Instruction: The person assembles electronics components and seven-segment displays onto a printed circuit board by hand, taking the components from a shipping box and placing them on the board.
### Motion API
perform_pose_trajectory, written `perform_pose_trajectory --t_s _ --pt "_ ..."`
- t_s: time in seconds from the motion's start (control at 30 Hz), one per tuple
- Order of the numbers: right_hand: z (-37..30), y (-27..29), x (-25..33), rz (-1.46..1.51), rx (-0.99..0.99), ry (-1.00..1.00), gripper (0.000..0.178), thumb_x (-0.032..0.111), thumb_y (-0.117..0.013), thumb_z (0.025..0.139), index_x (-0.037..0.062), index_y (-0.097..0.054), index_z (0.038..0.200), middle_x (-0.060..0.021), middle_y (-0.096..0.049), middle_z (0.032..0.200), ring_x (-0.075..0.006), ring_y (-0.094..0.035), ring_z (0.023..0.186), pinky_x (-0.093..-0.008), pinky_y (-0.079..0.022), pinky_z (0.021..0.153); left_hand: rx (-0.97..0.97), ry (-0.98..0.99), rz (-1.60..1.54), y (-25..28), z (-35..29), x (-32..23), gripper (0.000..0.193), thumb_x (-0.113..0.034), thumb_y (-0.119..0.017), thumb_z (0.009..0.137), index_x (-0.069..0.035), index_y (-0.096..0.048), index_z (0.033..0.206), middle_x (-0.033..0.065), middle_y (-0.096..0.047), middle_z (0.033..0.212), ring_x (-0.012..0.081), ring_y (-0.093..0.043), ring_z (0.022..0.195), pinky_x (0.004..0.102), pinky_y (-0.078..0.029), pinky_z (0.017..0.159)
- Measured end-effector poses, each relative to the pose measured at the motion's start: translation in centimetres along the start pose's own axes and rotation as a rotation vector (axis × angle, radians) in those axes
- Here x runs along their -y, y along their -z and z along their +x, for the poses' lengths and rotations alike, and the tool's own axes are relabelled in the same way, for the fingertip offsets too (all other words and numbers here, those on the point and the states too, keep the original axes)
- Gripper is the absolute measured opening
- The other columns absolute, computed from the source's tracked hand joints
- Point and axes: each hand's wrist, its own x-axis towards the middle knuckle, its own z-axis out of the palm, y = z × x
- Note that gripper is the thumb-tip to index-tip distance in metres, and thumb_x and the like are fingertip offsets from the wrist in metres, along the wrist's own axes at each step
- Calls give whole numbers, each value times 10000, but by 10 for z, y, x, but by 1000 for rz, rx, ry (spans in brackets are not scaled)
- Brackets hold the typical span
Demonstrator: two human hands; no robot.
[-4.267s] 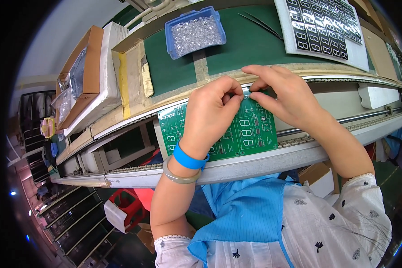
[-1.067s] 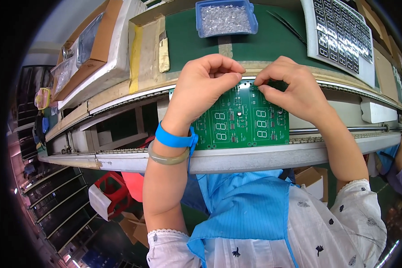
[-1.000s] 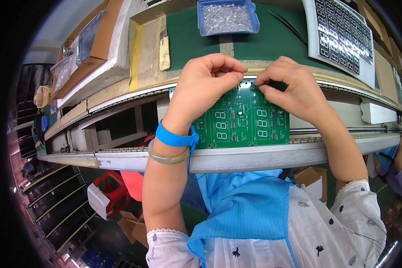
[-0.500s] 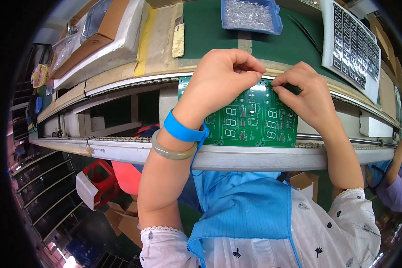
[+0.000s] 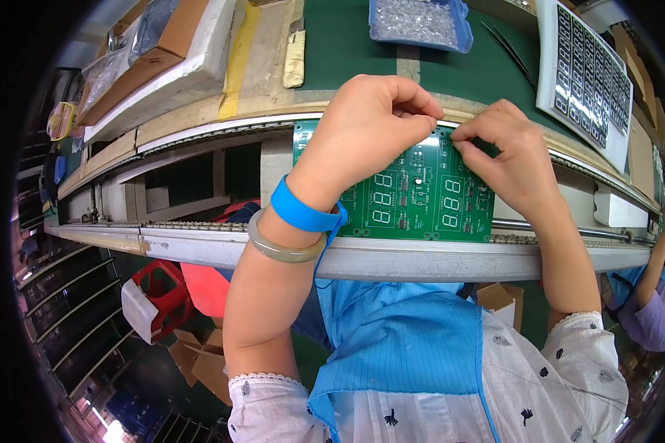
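Observation:
A green circuit board with white digit outlines lies across the conveyor rails in front of me. My left hand rests curled over its upper left part, fingertips pinched near the board's top edge. My right hand is at the upper right, thumb and forefinger pinched together close to the left fingertips. Whatever small part sits between the fingertips is too small to make out. A blue wrist strap and a pale bangle circle my left wrist.
A blue tray of small clear parts sits on the green mat beyond the board. A white tray of dark display modules lies at the right. Cardboard and foam boxes stack at the left. Another person's arm shows at the far right.
The view has tilted down and closer, so the board and hands sit lower and larger in the picture. Both hands stay pinched at the board's top edge, fingertips nearly meeting.

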Motion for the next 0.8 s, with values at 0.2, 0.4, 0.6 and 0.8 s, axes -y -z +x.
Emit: perform_pose_trajectory --t_s 0.2,0.4,0.6,0.8 --pt "0 0 -1 -90 0 72 97 68 -703 755 62 -716 851 -69 -685 801 -277 -599 848 -415 -466 766 25 14 15 -1 0 -2 171 -83 -716 852 7 -736 995 14 -708 873 60 -632 799 212 -518 734" --pt "1 6 -4 71 13 -27 133 136 -731 784 57 -723 892 -77 -714 833 -286 -614 870 -393 -503 792 34 -13 -24 -7 -1 1 149 -41 -707 849 9 -733 987 14 -704 865 63 -632 794 212 -522 733" --pt "-2 12 -17 212 -50 -154 207 220 -713 821 34 -721 912 -105 -725 865 -282 -626 891 -388 -517 795 35 -46 79 -22 2 4 138 -13 -706 849 7 -737 982 20 -709 857 71 -633 779 215 -519 712" --pt "-2 12 -19 249 -50 -146 220 233 -684 839 29 -717 914 -115 -709 849 -293 -625 871 -390 -502 799 12 -95 229 -25 1 3 127 -2 -720 825 -3 -746 950 51 -714 859 86 -638 746 230 -512 676"
